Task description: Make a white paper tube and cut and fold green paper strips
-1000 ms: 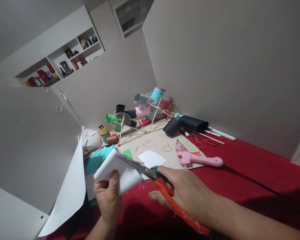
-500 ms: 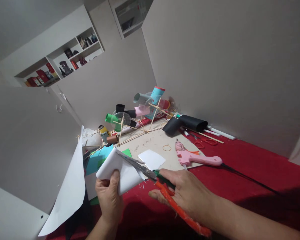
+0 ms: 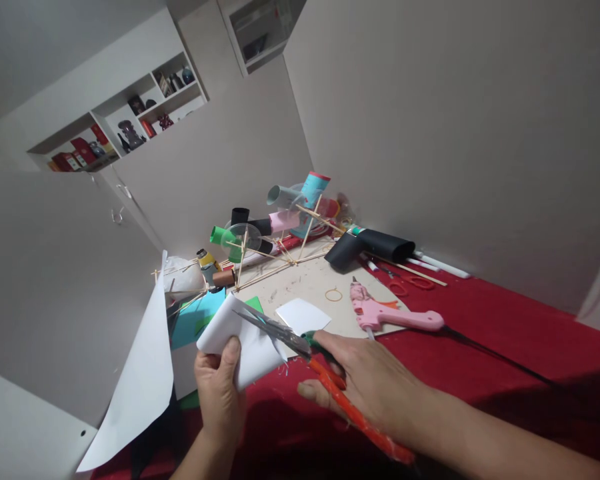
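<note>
Left hand (image 3: pixel 220 393) at 7 o'clock of the view, grip clenched on a folded white paper (image 3: pixel 245 350): thumb on the front face, fingers behind. Paper is held off the counter (image 3: pixel 505 340), tilted, fold end pointing to 10 o'clock.

Right hand (image 3: pixel 375 387) at 5 o'clock, grip closed around the scissors (image 3: pixel 290 339), which have orange and green handles. Blades lie across the paper's upper right edge, tips toward 10 o'clock. Can't tell how far the blades are parted.

Just past the blades at 1 o'clock: small white card (image 3: pixel 303 315) flat on a cardboard sheet (image 3: pixel 310 283). Rubber band (image 3: pixel 333 294) near it, also on the cardboard. Pink glue gun (image 3: pixel 393 319) at 3 o'clock of the card, nozzle up, cord running off to 4 o'clock.

Black tube (image 3: pixel 375 247) against the wall at 12 o'clock of the glue gun. Stick-and-tube model (image 3: pixel 275 227) at the far corner. Large white sheet (image 3: pixel 135 393) hangs at 9 o'clock of the left hand. Small paper scraps on the red cloth under the scissors.
</note>
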{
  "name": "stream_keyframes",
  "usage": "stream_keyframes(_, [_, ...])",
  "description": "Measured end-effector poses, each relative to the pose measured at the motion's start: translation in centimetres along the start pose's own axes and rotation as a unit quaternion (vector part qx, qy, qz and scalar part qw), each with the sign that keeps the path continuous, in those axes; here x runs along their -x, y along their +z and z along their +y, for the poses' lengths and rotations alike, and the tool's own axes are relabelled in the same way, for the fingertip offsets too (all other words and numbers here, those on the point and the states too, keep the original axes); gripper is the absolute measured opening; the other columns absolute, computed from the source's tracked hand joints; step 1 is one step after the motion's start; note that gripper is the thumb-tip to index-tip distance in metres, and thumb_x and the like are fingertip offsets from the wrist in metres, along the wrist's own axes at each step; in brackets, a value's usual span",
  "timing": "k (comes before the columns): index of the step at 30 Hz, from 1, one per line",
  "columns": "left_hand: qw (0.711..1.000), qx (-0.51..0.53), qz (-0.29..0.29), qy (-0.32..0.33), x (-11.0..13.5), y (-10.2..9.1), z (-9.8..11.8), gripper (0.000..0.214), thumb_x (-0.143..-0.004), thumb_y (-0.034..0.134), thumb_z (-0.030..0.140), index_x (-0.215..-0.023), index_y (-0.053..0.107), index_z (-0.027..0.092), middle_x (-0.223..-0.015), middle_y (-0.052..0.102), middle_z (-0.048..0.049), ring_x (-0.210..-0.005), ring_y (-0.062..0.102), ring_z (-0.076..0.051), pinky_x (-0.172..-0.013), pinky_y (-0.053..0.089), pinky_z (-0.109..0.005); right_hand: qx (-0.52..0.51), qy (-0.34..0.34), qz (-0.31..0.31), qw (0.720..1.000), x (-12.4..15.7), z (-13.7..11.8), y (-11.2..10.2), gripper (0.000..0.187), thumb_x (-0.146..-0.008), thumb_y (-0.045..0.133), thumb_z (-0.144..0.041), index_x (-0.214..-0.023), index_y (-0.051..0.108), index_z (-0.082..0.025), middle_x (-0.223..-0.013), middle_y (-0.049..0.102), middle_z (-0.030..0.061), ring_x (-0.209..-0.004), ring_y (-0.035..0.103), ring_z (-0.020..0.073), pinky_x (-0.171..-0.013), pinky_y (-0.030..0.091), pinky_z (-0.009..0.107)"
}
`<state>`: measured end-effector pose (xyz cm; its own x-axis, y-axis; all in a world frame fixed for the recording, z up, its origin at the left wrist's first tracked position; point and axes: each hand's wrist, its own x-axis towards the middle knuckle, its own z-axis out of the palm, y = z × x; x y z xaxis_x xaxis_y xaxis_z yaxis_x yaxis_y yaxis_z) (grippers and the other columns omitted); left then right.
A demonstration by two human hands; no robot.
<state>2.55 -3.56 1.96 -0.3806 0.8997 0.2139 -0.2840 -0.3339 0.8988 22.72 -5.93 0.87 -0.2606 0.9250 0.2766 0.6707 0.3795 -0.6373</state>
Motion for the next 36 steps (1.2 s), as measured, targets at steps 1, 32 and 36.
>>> stream_keyframes(1, [1.0,0.004,-0.007,-0.006,-0.1,0.0,0.0,0.053,-0.061,0.086,0.034,-0.107,0.067,0.014,-0.087,0.075,-0.0062,-0.074,0.072,-0.02,-0.068,0.058,-0.028,0.002,0.0,0.001,1.0,0.0,0.0,0.0,0.038,-0.078,0.061,-0.056,-0.073,0.042,-0.023,-0.06,0.053,-0.0007,-0.051,0.043,0.0155,-0.051,0.026,0.026])
stream_keyframes(32, [0.998,-0.008,-0.046,-0.039,0.2,-0.3,-1.1,0.054,-0.063,0.084,0.034,-0.109,0.066,0.014,-0.092,0.075,-0.0089,-0.079,0.072,-0.023,-0.07,0.057,-0.03,-0.067,0.016,0.018,0.997,-0.5,-0.2,0.2,0.044,-0.08,0.057,-0.061,-0.064,0.042,-0.023,-0.055,0.055,0.0001,-0.053,0.046,0.0159,-0.052,0.032,0.026])
stream_keyframes(36, [0.997,-0.004,-0.055,-0.051,0.1,-0.5,-1.0,0.055,-0.064,0.083,0.033,-0.112,0.064,0.014,-0.093,0.075,-0.0097,-0.083,0.072,-0.025,-0.072,0.057,-0.032,-0.061,0.013,0.022,0.998,-0.5,0.1,0.4,0.047,-0.08,0.054,-0.065,-0.062,0.041,-0.023,-0.056,0.055,0.0008,-0.054,0.047,0.0161,-0.053,0.033,0.026])
